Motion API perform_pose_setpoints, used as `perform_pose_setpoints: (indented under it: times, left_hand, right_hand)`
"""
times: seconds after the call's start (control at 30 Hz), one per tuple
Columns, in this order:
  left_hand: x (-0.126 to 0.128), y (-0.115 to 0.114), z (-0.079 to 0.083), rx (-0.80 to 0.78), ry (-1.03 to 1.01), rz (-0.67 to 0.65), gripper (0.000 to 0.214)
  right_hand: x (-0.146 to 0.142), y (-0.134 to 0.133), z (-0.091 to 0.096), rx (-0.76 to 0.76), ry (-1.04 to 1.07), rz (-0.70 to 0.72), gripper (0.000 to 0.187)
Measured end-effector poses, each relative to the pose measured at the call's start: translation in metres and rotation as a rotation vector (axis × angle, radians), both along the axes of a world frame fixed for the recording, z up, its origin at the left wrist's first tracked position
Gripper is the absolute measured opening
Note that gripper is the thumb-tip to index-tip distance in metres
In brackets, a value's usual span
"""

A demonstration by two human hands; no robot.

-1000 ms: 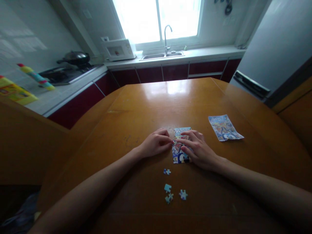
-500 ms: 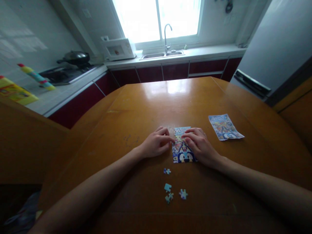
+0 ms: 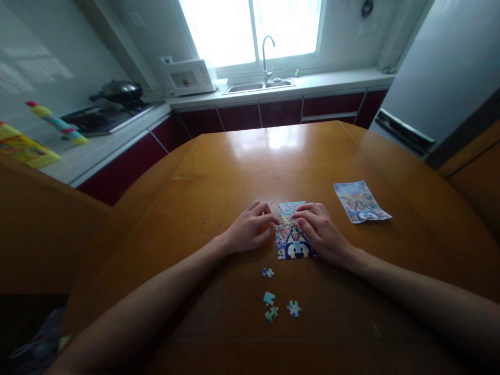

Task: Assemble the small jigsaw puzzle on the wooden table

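A nearly rectangular jigsaw puzzle (image 3: 297,251) lies flat on the wooden table, showing a blue cartoon dog's face at its near end. My left hand (image 3: 252,227) rests at its left edge, fingers bent and apart, with the index fingertip touching that edge. Over the puzzle's right side lies my right hand (image 3: 320,229), its fingers spread on the surface and hiding part of the picture. Several loose pieces are nearer to me: a patterned piece (image 3: 267,272), a light blue piece (image 3: 269,298), a greenish piece (image 3: 271,314) and a pale piece (image 3: 294,309).
A creased picture sheet (image 3: 360,202) lies on the table (image 3: 219,172) to the right. Beyond the table are a counter with a sink (image 3: 246,88), a microwave (image 3: 189,78), and a stove with a wok (image 3: 122,91). A fridge (image 3: 441,78) stands at the right.
The view has tilted very slightly. Both hands stay at the puzzle with only tiny finger shifts; the loose pieces lie as before.
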State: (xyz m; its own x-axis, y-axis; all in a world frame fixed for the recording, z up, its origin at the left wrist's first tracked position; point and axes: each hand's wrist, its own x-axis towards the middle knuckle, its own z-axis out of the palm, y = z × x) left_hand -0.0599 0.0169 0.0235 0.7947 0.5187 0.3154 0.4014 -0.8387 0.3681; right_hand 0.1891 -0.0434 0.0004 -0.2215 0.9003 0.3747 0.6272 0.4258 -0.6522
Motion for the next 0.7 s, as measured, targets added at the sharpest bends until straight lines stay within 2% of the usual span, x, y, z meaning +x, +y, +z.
perform_pose_setpoints:
  times: [0.37,0.7]
  left_hand:
    - [0.0021,0.0010,0.0001,0.020,0.006,-0.010,0.018]
    - [-0.0001,0.0043,-0.0060,0.021,-0.005,-0.035,0.027]
  right_hand:
    - [-0.0005,-0.0012,0.0021,-0.005,-0.002,0.011,0.030]
    - [-0.0006,-0.0005,0.0012,-0.017,-0.006,0.006,0.031]
